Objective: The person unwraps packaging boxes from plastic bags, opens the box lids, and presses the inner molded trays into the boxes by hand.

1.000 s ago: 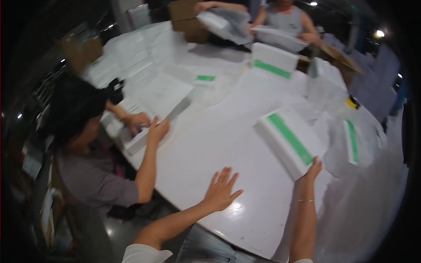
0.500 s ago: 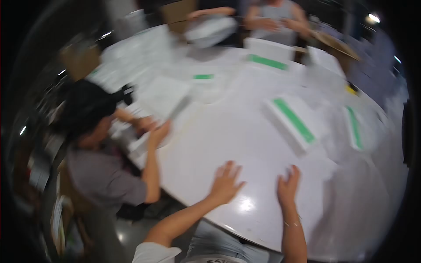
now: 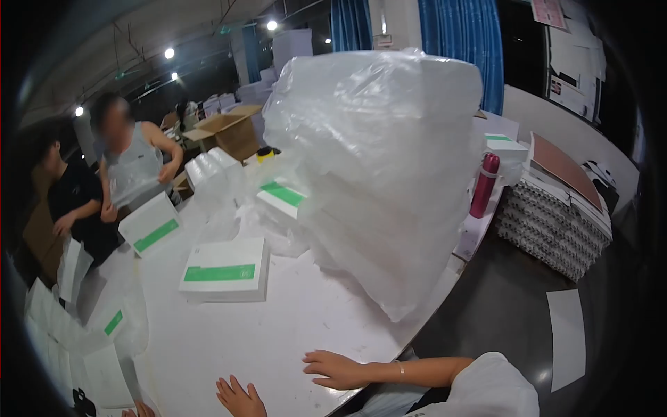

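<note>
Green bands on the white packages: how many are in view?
5: a band on the flat-lying box, one on the box farther left, one beside the big plastic bag, a small one lower left, one beyond the red bottle. The bag may hide more.

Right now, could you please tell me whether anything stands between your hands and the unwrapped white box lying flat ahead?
Nothing visible does: only tabletop separates the left hand and right hand from the white box. The large plastic wrapping stands to the right.
</note>
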Action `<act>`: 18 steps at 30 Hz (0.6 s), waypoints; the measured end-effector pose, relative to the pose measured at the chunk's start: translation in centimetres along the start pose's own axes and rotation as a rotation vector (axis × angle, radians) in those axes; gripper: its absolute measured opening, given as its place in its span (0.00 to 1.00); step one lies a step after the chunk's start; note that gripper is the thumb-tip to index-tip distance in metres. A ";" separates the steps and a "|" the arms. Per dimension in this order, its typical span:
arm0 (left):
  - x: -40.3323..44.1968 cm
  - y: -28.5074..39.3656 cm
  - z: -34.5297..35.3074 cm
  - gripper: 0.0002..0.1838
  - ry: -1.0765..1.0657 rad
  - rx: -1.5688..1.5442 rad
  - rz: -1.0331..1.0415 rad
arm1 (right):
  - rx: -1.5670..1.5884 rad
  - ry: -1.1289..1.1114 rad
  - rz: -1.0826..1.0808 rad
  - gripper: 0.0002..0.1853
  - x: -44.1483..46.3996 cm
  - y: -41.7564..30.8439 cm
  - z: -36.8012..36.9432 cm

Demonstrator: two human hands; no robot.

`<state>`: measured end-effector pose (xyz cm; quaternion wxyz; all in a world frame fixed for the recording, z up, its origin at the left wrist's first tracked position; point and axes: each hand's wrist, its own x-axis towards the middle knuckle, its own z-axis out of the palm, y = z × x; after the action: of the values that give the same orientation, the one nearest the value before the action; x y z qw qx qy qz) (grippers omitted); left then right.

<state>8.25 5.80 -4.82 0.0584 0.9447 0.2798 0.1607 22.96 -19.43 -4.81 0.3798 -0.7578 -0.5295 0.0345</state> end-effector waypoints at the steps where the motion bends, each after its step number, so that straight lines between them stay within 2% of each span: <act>1: 0.1 0.1 0.1 0.31 0.059 0.057 0.035 | 0.047 0.002 0.028 0.16 -0.9 -0.4 -1.4; 4: -0.3 0.8 -0.7 0.29 -0.065 -0.041 0.002 | 0.178 0.184 0.200 0.12 -2.1 -1.9 -6.8; 7: -1.1 0.5 -0.9 0.27 -0.056 -0.101 0.017 | -0.026 0.433 0.014 0.11 -1.9 -5.3 -13.2; 10: -0.7 -1.3 2.7 0.37 -0.050 -0.062 0.098 | -0.342 0.693 -0.198 0.14 -1.6 -8.7 -21.1; 13: 0.5 3.1 -3.7 0.30 -0.201 -0.428 0.147 | -0.740 1.009 -0.322 0.16 -2.0 -10.4 -29.7; 16: 4.6 4.3 -3.7 0.29 -0.063 -0.468 0.322 | -0.709 1.277 -0.197 0.20 -1.3 -10.3 -37.8; 18: 7.0 7.4 -6.8 0.28 0.031 -0.517 0.442 | -0.661 1.436 -0.149 0.20 -0.2 -9.1 -42.7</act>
<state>15.24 3.60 4.92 0.2555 0.9339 0.0192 0.2495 35.17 -41.24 30.95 0.3852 -0.6307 -0.1874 -0.6471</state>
